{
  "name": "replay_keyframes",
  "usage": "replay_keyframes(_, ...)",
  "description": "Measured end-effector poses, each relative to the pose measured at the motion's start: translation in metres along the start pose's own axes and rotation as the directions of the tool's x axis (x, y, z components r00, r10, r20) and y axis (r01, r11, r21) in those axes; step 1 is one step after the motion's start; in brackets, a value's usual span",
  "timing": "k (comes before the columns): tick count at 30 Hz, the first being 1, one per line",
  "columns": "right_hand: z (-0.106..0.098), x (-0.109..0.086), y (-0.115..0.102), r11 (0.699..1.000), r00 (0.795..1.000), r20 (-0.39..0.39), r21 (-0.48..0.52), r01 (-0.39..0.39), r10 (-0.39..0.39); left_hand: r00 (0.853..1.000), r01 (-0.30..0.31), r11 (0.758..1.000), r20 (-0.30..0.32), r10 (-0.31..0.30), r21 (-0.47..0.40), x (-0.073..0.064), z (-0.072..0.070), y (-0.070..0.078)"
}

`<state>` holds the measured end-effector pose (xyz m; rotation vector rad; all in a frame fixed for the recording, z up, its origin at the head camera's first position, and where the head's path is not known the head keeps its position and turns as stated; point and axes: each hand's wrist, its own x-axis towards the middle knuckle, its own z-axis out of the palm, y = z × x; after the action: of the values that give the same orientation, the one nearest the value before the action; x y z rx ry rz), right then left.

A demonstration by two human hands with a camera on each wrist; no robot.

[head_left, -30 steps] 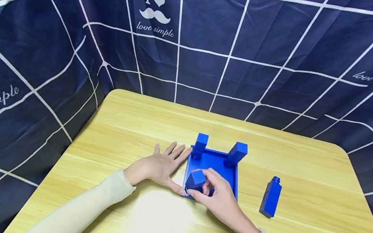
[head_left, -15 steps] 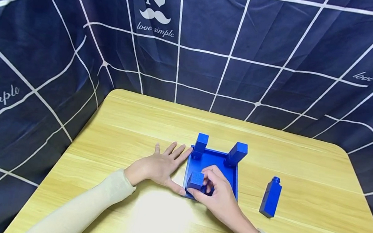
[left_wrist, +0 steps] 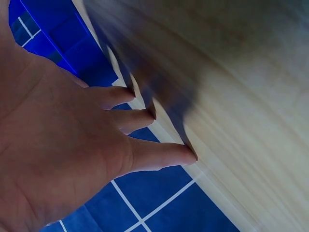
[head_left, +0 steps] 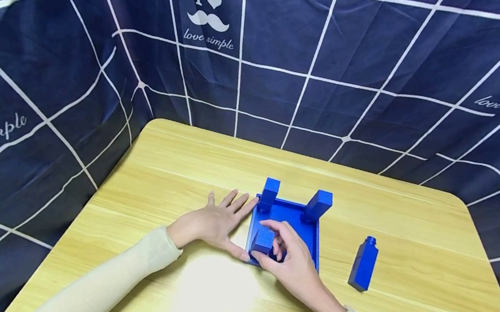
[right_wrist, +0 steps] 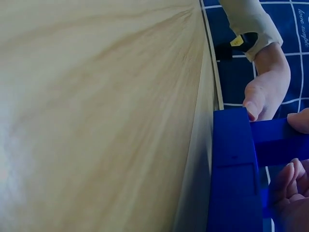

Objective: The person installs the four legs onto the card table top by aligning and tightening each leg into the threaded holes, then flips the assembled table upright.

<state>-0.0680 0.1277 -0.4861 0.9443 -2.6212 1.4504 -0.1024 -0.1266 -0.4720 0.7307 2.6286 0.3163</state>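
A shallow square blue panel (head_left: 286, 220) lies on the table, with square blue legs standing at its back left (head_left: 269, 195) and back right (head_left: 317, 206) corners. At its near left corner another blue leg (head_left: 263, 241) stands upright. My right hand (head_left: 295, 258) holds that leg between thumb and curled fingers; the right wrist view shows the leg (right_wrist: 275, 133) between them, meeting the panel (right_wrist: 234, 169). My left hand (head_left: 216, 222) lies with fingers spread along the panel's left side, thumb and a fingertip at its edge. The leg's lower end is partly hidden by my right hand.
To the right on the wooden table (head_left: 430, 251) lies a loose blue leg (head_left: 363, 263) with a narrow round neck at one end. A dark blue cloth (head_left: 267, 95) with white lines hangs behind the table and along its left side.
The held leg has turned so its top now sits squarer to the panel. My right index finger has shifted outward around the leg's far side. My left hand has not moved.
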Motion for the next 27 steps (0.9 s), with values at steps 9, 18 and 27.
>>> replay_keyframes(9,-0.001,0.0,0.001,0.999,1.0,-0.012,-0.029,0.02,-0.02,1.0,0.005,1.0,-0.001,-0.005,-0.006,0.001,0.001,0.0)
replay_keyframes(18,-0.001,-0.003,0.001,1.0,1.0,-0.022,0.009,-0.021,0.022,0.999,0.036,0.999,0.036,-0.035,-0.017,0.005,-0.005,0.005)
replay_keyframes(27,-0.004,-0.009,0.002,0.994,0.998,-0.009,0.09,-0.063,0.064,0.996,0.077,0.997,0.033,-0.077,-0.002,0.009,-0.002,0.015)
